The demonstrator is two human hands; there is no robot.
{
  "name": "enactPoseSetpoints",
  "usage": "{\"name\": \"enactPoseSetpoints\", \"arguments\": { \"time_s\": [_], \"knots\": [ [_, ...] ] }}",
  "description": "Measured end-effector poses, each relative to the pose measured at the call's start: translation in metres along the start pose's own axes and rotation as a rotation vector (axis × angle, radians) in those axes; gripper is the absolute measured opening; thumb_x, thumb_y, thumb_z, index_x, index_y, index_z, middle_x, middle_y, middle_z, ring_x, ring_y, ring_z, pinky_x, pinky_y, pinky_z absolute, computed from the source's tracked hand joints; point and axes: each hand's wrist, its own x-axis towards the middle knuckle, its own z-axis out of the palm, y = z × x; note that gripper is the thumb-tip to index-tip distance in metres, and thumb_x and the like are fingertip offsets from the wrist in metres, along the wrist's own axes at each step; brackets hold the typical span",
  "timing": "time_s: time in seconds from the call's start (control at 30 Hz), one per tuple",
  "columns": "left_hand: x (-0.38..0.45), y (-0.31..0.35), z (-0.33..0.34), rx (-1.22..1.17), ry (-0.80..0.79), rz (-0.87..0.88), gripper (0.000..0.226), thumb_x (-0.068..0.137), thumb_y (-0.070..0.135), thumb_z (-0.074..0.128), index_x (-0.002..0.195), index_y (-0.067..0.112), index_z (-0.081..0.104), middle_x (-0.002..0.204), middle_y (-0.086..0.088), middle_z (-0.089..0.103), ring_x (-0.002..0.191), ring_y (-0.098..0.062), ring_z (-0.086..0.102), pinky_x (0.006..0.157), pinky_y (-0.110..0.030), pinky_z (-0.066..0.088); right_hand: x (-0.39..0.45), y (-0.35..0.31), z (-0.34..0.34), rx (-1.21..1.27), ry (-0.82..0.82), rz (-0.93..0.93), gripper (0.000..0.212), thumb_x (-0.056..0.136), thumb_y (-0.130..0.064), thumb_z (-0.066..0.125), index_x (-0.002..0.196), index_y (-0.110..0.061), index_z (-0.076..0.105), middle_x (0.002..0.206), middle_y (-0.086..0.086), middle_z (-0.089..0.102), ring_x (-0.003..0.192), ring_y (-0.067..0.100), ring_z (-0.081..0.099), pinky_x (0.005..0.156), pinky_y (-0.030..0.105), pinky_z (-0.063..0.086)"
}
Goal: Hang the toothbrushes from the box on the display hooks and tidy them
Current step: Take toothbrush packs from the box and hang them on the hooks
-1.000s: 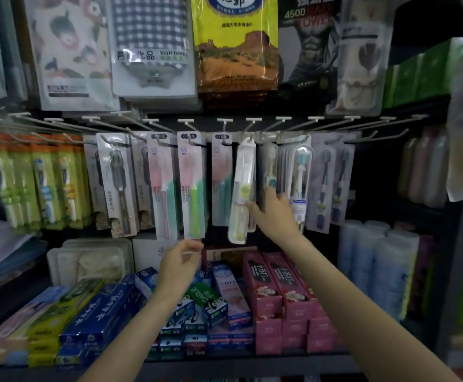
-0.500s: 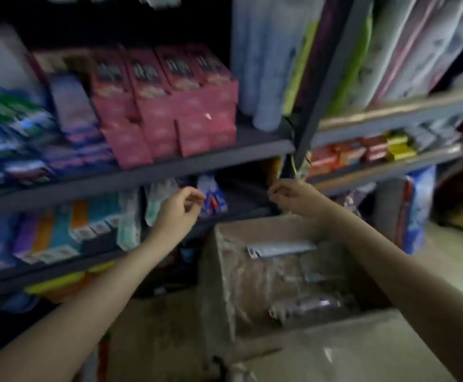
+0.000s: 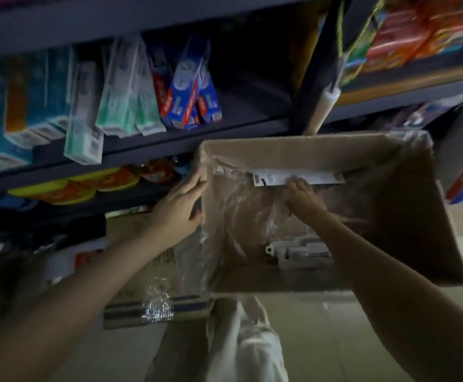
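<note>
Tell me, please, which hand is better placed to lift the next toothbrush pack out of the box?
Right. The right hand is already inside the box, at the white pack by the far wall. The left hand rests outside on the box's left edge.

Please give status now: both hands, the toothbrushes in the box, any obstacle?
Left hand rests on box edge. Right hand inside, grip on plastic liner. Toothbrush packs at bottom, liner in the way.

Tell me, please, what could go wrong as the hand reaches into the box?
1. The loose plastic liner surrounds the right hand; it could snag and lift out with a pack.
2. The packs lie deep in the dim box, so a grab may miss or take several.
</note>
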Motion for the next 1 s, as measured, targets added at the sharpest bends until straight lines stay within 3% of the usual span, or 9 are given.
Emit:
{"name": "enactPoseSetpoints", "arguments": {
  "time_s": [0.17, 0.33, 0.43, 0.53, 0.63, 0.7, 0.83, 0.9, 1.0],
  "knots": [
    [0.0, -0.005, 0.009, -0.033, 0.133, 0.043, 0.055, 0.092, 0.01, 0.048, 0.144, 0.014, 0.029, 0.156, 0.007, 0.004, 0.136, 0.0, 0.003, 0.108, -0.018, 0.013, 0.016, -0.017, 0.021, -0.175, 0.328, 0.071, 0.043, 0.095, -0.008, 0.036, 0.137, -0.001, 0.035, 0.14, 0.02, 0.041, 0.131, 0.034, 0.033, 0.106, 0.047, 0.022],
    [0.001, -0.003, 0.01, -0.022, 0.155, 0.035, 0.053, 0.091, 0.009, 0.048, 0.142, 0.013, 0.033, 0.156, 0.003, 0.009, 0.144, -0.015, 0.009, 0.115, -0.035, 0.021, -0.014, -0.027, 0.014, -0.223, 0.209, -0.144, 0.024, 0.092, -0.015, 0.051, 0.112, -0.008, 0.063, 0.115, 0.015, 0.062, 0.109, 0.031, 0.056, 0.091, 0.038, 0.042],
    [0.003, 0.0, 0.009, 0.031, 0.145, -0.003, 0.051, 0.092, 0.014, 0.047, 0.142, 0.012, 0.033, 0.155, 0.0, 0.015, 0.144, -0.017, 0.006, 0.115, -0.037, 0.015, -0.04, -0.029, -0.019, 0.131, 0.263, -0.184, 0.024, 0.09, -0.029, 0.059, 0.094, -0.007, 0.069, 0.093, 0.015, 0.068, 0.086, 0.03, 0.063, 0.072, 0.036, 0.046],
    [0.005, 0.015, 0.004, -0.004, 0.286, 0.065, 0.053, 0.089, 0.03, 0.05, 0.138, 0.011, 0.039, 0.145, -0.006, 0.035, 0.14, -0.022, 0.021, 0.112, -0.041, 0.021, -0.075, -0.039, -0.064, 0.611, 0.284, -0.245, 0.026, 0.086, -0.021, 0.064, 0.077, 0.003, 0.066, 0.075, 0.019, 0.066, 0.066, 0.025, 0.058, 0.064, 0.038, 0.046],
    [0.013, 0.045, 0.007, -0.464, 0.124, 0.073, 0.062, 0.083, 0.031, 0.064, 0.137, 0.015, 0.039, 0.136, -0.004, 0.047, 0.125, -0.019, 0.045, 0.105, -0.038, 0.038, -0.112, -0.058, -0.096, 1.211, 0.073, -0.243, 0.009, 0.086, -0.01, 0.061, 0.086, -0.004, 0.068, 0.083, 0.008, 0.069, 0.075, 0.017, 0.066, 0.073, 0.032, 0.056],
    [0.02, 0.06, 0.012, -0.734, -0.007, 0.003, 0.06, 0.078, 0.021, 0.07, 0.131, 0.014, 0.044, 0.122, -0.003, 0.059, 0.11, -0.018, 0.057, 0.095, -0.04, 0.048, -0.123, -0.061, -0.103, 1.319, -0.002, -0.217, 0.011, 0.088, -0.008, 0.058, 0.091, -0.004, 0.067, 0.087, 0.005, 0.069, 0.079, 0.015, 0.067, 0.075, 0.028, 0.058],
    [0.025, 0.067, 0.018, -0.771, -0.012, -0.026, 0.026, 0.079, 0.008, 0.068, 0.105, 0.006, 0.061, 0.083, 0.005, 0.061, 0.079, -0.007, 0.059, 0.069, -0.011, 0.046, -0.124, -0.044, -0.099, 1.342, -0.088, -0.161, 0.014, 0.089, -0.012, 0.056, 0.093, -0.005, 0.068, 0.089, 0.004, 0.072, 0.083, 0.016, 0.07, 0.074, 0.025, 0.057],
    [0.025, 0.065, 0.019, -0.75, 0.028, -0.028, 0.017, 0.081, 0.006, 0.067, 0.097, 0.006, 0.061, 0.079, 0.004, 0.059, 0.073, -0.004, 0.056, 0.064, -0.011, 0.045, -0.114, -0.028, -0.087, 1.31, -0.128, -0.075, 0.024, 0.091, -0.017, 0.055, 0.106, -0.001, 0.065, 0.1, 0.008, 0.07, 0.089, 0.02, 0.068, 0.084, 0.032, 0.056],
    [0.02, 0.056, 0.018, -0.711, 0.098, -0.093, 0.013, 0.083, 0.008, 0.065, 0.095, 0.006, 0.06, 0.084, 0.0, 0.06, 0.075, -0.008, 0.056, 0.068, -0.018, 0.046, -0.1, 0.002, -0.052, 0.671, -0.252, 0.07, 0.037, 0.091, -0.014, 0.058, 0.124, 0.001, 0.054, 0.122, 0.017, 0.059, 0.108, 0.031, 0.058, 0.103, 0.038, 0.042]
  ]
}}
